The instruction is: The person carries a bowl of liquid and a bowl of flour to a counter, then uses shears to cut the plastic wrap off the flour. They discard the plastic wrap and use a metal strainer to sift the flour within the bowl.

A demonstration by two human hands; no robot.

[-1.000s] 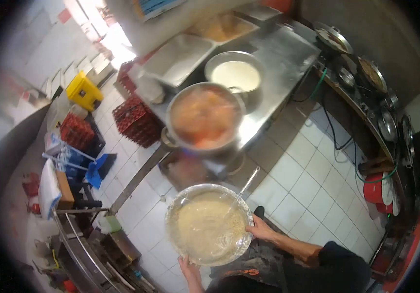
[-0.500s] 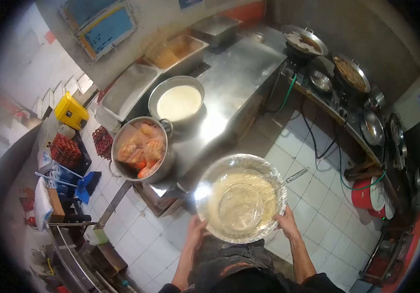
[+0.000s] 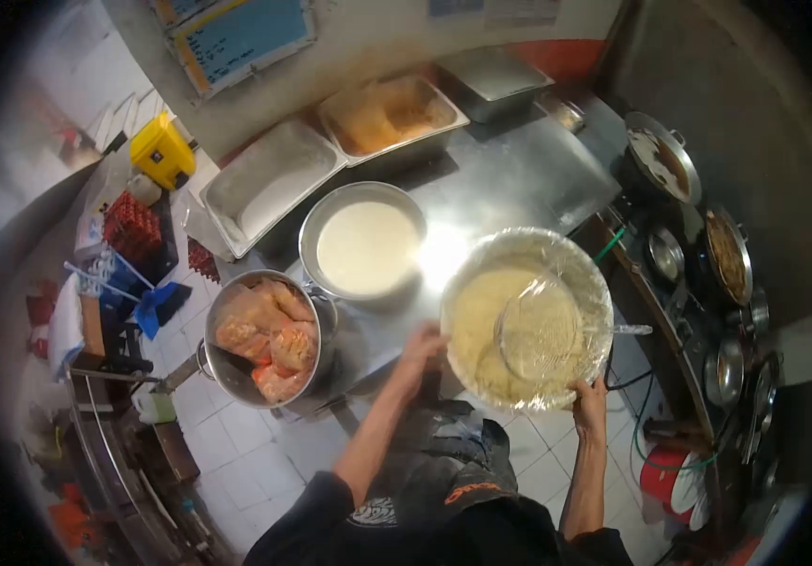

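A large metal mixing bowl (image 3: 456, 363) with shiny clear plastic over it is in front of me, overlapping the steel counter's right front edge. Pale yellow flour-like powder (image 3: 481, 307) fills it, and a round wire strainer (image 3: 538, 330) lies in the powder, its handle jutting past the right rim. My right hand (image 3: 590, 401) grips the bowl's lower right rim, thumb on top. At the left rim is my left hand (image 3: 417, 357), its fingers smeared by motion. Left of it stands a pot (image 3: 212, 354) of raw chicken pieces (image 3: 269, 340).
Behind the pot, a bowl of white liquid (image 3: 368, 247) sits on the steel counter (image 3: 510, 174). Steel pans (image 3: 278, 179) line the wall. On the right, woks (image 3: 661, 160) stand on a stove bench. A red bucket (image 3: 661, 474) is on the tiled floor.
The mixing bowl has moved up and to the right, toward the counter, with my right hand still on its rim. My left hand has shifted up along its left side. The view has turned too.
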